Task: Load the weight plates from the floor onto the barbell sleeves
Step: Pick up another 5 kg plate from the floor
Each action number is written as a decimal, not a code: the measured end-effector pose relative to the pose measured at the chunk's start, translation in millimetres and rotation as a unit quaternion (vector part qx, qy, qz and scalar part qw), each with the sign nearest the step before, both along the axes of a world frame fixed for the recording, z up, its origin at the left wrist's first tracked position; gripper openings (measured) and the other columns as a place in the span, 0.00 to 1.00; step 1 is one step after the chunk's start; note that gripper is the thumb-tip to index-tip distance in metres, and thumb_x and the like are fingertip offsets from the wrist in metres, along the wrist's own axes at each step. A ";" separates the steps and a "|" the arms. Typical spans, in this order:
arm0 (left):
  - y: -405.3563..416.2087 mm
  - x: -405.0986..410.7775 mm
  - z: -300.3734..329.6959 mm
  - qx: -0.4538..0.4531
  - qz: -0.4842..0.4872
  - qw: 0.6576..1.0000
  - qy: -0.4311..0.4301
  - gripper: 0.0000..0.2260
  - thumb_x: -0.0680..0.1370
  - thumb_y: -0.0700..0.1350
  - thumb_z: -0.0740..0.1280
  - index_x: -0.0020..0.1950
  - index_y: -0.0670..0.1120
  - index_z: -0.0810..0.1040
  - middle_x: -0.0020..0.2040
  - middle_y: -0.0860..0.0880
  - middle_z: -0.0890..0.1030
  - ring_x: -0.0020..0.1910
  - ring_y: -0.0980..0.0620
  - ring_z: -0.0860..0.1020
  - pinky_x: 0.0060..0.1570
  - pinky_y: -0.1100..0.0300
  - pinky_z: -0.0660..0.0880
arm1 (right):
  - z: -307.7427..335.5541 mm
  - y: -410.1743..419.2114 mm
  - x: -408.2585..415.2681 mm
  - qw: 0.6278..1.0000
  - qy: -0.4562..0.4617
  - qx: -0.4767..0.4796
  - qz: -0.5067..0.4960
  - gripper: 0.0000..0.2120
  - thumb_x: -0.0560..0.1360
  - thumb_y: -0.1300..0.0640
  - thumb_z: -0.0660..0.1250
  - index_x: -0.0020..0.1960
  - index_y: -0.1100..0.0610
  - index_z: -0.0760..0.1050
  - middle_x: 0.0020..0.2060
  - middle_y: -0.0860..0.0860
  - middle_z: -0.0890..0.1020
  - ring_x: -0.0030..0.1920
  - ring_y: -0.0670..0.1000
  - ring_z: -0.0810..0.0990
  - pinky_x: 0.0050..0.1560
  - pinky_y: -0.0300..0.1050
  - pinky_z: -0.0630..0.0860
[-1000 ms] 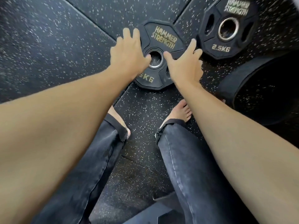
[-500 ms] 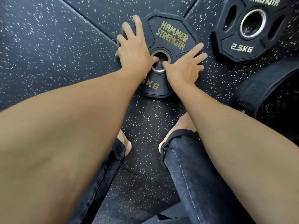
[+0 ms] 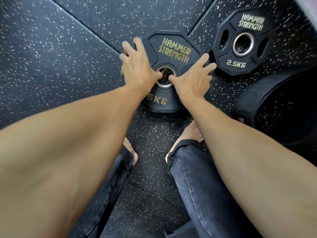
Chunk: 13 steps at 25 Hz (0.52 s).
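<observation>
Two hands on the 5 kg plate (image 3: 173, 50), which lies flat on the speckled floor (image 3: 51, 57).

We see our left hand (image 3: 139, 67) curled over the plate's 9 o'clock edge with the thumb hooked into the steel centre hole, and our right hand (image 3: 192, 81) gripping the 3 o'clock side, thumb in the same hole, fingers spread over the rim. The 2.5 kg plate (image 3: 243, 38) lies flat just beside it at 2 o'clock. Our bare feet stand at 6 o'clock.
</observation>
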State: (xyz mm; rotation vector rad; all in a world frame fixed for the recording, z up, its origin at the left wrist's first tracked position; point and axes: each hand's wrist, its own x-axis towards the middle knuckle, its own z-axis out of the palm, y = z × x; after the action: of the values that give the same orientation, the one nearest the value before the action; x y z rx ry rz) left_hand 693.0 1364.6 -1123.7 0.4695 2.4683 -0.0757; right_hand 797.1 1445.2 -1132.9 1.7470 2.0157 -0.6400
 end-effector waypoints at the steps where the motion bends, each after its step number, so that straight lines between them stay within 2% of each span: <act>1: 0.9 -1.6 19.0 0.005 0.005 1.000 0.003 0.47 0.64 0.57 0.81 0.73 0.43 0.60 0.68 0.40 0.65 0.63 0.37 0.72 0.48 0.43 0.79 | 18.5 3.0 -2.3 1.000 0.006 0.006 0.010 0.54 0.63 0.42 0.81 0.77 0.56 0.54 0.67 0.59 0.64 0.57 0.63 0.75 0.44 0.48 0.68; 5: 11.8 -17.8 108.2 0.039 0.030 0.998 0.033 0.47 0.63 0.58 0.81 0.72 0.43 0.61 0.67 0.39 0.66 0.62 0.37 0.73 0.49 0.45 0.77 | 109.3 21.7 -20.6 0.998 0.032 0.033 0.041 0.55 0.63 0.40 0.81 0.77 0.55 0.53 0.69 0.61 0.63 0.59 0.64 0.74 0.46 0.49 0.68; 9: 32.9 -41.4 232.7 0.093 0.043 0.991 0.082 0.45 0.62 0.59 0.82 0.70 0.44 0.63 0.65 0.40 0.67 0.60 0.36 0.75 0.45 0.50 0.71 | 234.3 47.8 -45.6 0.990 0.088 0.082 0.068 0.54 0.62 0.40 0.81 0.77 0.54 0.54 0.68 0.61 0.64 0.57 0.63 0.75 0.43 0.50 0.68; 13: 57.2 -67.3 380.1 0.142 0.057 0.979 0.136 0.46 0.60 0.61 0.82 0.68 0.45 0.64 0.64 0.40 0.68 0.59 0.36 0.76 0.45 0.47 0.73 | 376.6 77.0 -73.0 0.975 0.157 0.134 0.085 0.53 0.60 0.39 0.81 0.74 0.54 0.57 0.64 0.59 0.67 0.55 0.63 0.77 0.43 0.50 0.69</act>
State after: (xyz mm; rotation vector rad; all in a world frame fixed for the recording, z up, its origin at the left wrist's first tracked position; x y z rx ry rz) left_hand 625.7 1421.8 -743.6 0.4623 2.7857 0.2815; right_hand 724.1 1522.2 -756.2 1.6732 2.5409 -0.6442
